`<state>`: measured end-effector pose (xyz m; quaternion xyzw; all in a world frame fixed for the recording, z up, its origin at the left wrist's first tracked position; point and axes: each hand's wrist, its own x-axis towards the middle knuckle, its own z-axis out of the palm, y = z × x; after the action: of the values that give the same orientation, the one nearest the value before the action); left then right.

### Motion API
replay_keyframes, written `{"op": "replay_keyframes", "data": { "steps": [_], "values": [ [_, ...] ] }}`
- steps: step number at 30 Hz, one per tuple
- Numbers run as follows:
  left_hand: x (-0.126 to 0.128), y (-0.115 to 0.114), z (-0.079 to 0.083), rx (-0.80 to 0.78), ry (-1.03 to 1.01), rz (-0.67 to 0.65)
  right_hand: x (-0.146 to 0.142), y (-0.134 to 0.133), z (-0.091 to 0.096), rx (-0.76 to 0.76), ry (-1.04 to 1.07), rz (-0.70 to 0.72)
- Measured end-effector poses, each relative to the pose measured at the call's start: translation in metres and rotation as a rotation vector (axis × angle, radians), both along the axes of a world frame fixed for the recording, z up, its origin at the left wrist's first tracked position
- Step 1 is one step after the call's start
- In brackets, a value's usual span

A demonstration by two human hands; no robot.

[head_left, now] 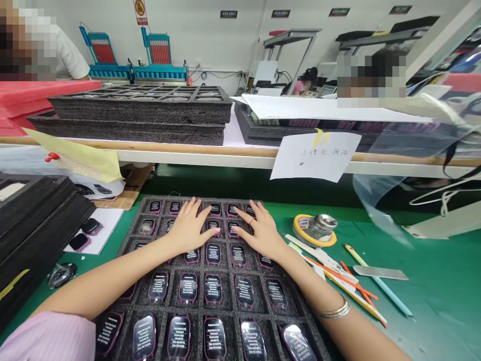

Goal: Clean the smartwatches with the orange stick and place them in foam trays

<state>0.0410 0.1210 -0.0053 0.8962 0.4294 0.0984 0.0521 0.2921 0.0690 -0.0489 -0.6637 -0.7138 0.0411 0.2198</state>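
Observation:
A black foam tray (201, 275) lies in front of me, its compartments filled with rows of purple-framed smartwatch faces (213, 288), most with lit text on their screens. Over the tray's far left rows my left hand (190, 225) is spread flat, fingers apart, thumb beside a watch face. My right hand (263, 228) reaches across the far right rows, its fingers also apart and touching or hovering just over watch faces; I cannot tell which. Neither hand grips anything. Some watch faces are hidden beneath the hands and forearms.
Right of the tray lie a yellow tape roll (314, 230) with a glass jar, pens (379, 281) and a metal blade (380, 272). Stacked black foam (41, 240) stands left, near two loose watch faces (85, 234). A shelf (195, 155) with foam trays crosses ahead; people sit beyond.

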Motion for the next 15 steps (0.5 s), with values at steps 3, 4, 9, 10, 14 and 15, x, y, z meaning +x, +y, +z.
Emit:
{"op": "replay_keyframes", "data": {
  "steps": [3,4,9,10,14,15],
  "values": [
    [-0.002,-0.002,0.004,-0.029,0.027,0.003,-0.007,0.007,0.004,-0.008,-0.014,0.028],
    [-0.003,-0.003,0.005,-0.038,0.031,0.001,-0.007,0.008,0.005,-0.007,-0.017,0.031],
    [-0.012,-0.014,0.006,-0.060,0.018,-0.045,-0.002,-0.007,0.012,0.019,-0.015,0.012],
    [-0.015,-0.017,0.006,-0.066,0.018,-0.059,-0.001,-0.013,0.012,0.020,-0.013,0.009],
    [-0.024,-0.029,0.003,-0.081,0.026,-0.106,0.001,-0.041,0.010,0.027,0.004,0.058],
    [-0.025,-0.032,0.003,-0.084,0.030,-0.117,0.000,-0.047,0.009,0.032,0.006,0.084]
  ]
}}
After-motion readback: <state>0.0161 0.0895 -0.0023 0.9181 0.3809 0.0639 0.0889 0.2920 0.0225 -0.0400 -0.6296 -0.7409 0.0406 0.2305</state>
